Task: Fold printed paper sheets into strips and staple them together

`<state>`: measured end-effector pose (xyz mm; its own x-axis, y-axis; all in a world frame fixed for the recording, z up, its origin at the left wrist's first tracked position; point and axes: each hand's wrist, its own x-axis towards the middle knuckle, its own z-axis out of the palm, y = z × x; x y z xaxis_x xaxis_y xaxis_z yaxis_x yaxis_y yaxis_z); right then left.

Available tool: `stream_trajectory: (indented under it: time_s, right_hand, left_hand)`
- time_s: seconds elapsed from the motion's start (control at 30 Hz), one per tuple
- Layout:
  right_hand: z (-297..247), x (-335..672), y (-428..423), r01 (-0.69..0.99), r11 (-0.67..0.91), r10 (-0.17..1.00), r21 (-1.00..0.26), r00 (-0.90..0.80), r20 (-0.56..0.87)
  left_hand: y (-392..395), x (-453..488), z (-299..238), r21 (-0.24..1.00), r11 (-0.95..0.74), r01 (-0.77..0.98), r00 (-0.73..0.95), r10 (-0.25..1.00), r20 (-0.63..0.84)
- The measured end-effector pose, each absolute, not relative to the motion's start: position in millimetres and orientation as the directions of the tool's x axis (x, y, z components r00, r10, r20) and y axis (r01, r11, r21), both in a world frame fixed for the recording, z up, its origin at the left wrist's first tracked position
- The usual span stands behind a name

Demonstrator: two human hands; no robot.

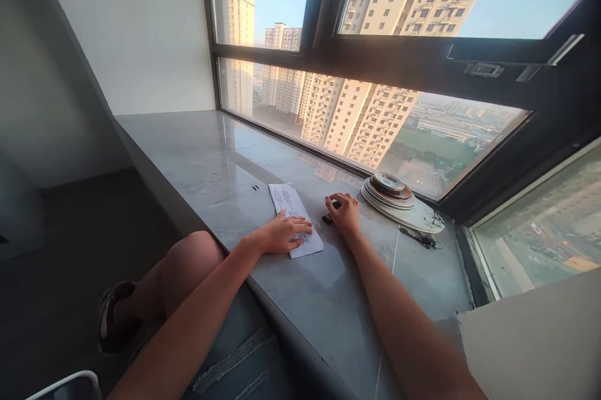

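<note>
My left hand (287, 232) lies flat with its fingers spread on a folded sheet of white printed paper (307, 248), which rests on the grey stone sill. Just right of the paper, my right hand (345, 211) has its fingers curled and pinched on a small black object (335, 205). A dark piece (327, 218) shows below those fingers on the sill. I cannot tell whether it belongs to the same object. Two tiny dark cylinders (256, 187) lie left of the paper's far end.
A stack of plates (387, 190) stands on the sill by the window, right of my right hand. Scissors (425, 240) with dark handles lie in front of it. The window frame (323, 62) runs behind. My knee (200, 250) is beside the sill's front edge.
</note>
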<state>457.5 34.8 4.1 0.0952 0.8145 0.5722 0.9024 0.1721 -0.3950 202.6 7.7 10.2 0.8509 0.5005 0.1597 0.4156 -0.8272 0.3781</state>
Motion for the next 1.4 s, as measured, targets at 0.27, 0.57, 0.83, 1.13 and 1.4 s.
stream_trajectory:
  time_s: [0.27, 0.57, 0.83, 1.13, 1.4]
  right_hand:
    - [-0.3, 454.6, 45.2, 0.87, 0.113, 0.807, -0.48, 0.201, 0.555]
    - [1.3, 453.1, 45.6, 0.868, 0.1, 0.797, -0.486, 0.222, 0.561]
    - [-0.4, 452.0, 48.3, 0.871, 0.096, 0.796, -0.483, 0.224, 0.563]
    - [-1.4, 451.7, 48.4, 0.866, 0.102, 0.804, -0.49, 0.218, 0.552]
    - [-1.6, 451.5, 49.1, 0.861, 0.108, 0.793, -0.497, 0.227, 0.565]
  left_hand:
    - [8.2, 209.7, 17.2, 0.359, -0.855, 0.374, 0.861, 0.464, 0.208]
    - [4.6, 213.0, 19.7, 0.341, -0.85, 0.4, 0.888, 0.452, 0.085]
    - [4.5, 216.0, 19.4, 0.234, -0.901, 0.366, 0.929, 0.366, -0.046]
    - [23.8, 207.9, -1.4, 0.199, -0.682, 0.704, 0.666, 0.731, 0.149]
    - [26.5, 205.0, -7.2, 0.172, -0.721, 0.671, 0.736, 0.676, -0.032]
